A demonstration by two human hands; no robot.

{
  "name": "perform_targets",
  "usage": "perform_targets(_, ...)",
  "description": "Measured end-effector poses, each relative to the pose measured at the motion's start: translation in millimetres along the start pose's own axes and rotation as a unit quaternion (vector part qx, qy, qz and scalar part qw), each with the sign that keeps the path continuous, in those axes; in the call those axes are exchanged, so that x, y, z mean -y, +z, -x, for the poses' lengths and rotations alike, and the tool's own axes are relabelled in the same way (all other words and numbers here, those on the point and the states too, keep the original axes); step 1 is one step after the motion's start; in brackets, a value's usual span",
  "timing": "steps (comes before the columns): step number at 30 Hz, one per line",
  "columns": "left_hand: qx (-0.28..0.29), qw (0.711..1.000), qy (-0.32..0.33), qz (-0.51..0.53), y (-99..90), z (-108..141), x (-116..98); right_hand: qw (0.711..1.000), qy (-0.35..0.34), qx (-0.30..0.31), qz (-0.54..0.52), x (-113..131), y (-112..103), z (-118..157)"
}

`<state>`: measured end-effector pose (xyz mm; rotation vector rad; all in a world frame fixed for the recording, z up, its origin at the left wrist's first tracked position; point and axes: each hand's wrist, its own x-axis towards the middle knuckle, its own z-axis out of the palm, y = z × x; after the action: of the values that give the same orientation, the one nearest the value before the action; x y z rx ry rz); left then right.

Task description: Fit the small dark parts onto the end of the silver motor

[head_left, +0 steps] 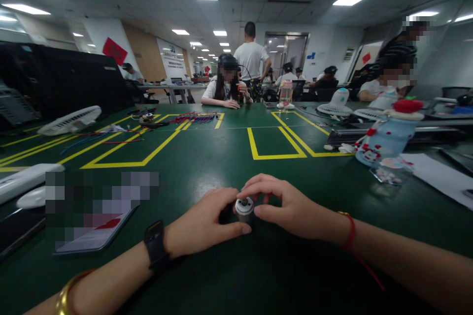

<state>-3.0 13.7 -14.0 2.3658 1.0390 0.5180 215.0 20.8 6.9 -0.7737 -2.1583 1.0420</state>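
Observation:
A small silver metal cylinder, which looks like a small motor [244, 211], stands upright on the green table straight ahead of me. Its top face has a dark centre and small holes. My left hand [210, 219] is curled round its left side, thumb across the front near the base and fingers behind. From the right, my right hand [283, 202] arches over it. The index fingertip reaches the left rim of the top and the thumb is at the right side. Some fingertips of both hands are hidden behind the cylinder and the other fingers.
A phone [99, 231] lies left of my left arm. Beyond are yellow tape outlines [114, 164], a bundle of wires [195, 117] and a white fan [70, 120]. A blue bottle [388, 138] stands at right by white paper [439, 177]. Across the table sits a person [225, 83].

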Motion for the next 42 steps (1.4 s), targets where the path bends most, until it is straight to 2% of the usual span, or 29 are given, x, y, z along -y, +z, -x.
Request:
perform_targets(4, 0.003, 1.000, -0.012, 0.002, -0.8, 0, -2, 0.993, 0.045, 0.011, -0.111, -11, 2, 0)
perform_targets(9, 0.002, 1.000, -0.018, 0.006, -1.1, 0, -2, 0.973, 0.058, 0.028, -0.221, -20, 4, 0)
perform_targets(18, 0.004, 1.000, -0.023, -0.002, -0.4, 0, -2, 0.981, 0.044, 0.015, -0.187, -14, 4, 1)
perform_targets(24, 0.015, 1.000, -0.021, -0.007, -1.9, 0, -2, 0.975, 0.044, -0.005, -0.216, -24, 2, 1)
perform_targets(29, 0.015, 1.000, -0.021, -0.010, -2.6, 0, -3, 0.972, 0.079, -0.023, -0.222, -32, 1, 1)
perform_targets(32, 0.018, 1.000, -0.024, -0.007, -3.6, 0, -4, 0.965, 0.109, -0.040, -0.236, -37, 1, 1)
perform_targets(38, 0.027, 0.999, -0.034, 0.005, -5.7, 1, -2, 0.924, 0.155, -0.091, -0.336, -42, -4, -2)
perform_targets(42, 0.025, 0.999, -0.027, 0.007, -6.4, 1, -1, 0.924, 0.156, -0.098, -0.334, -43, -4, -3)
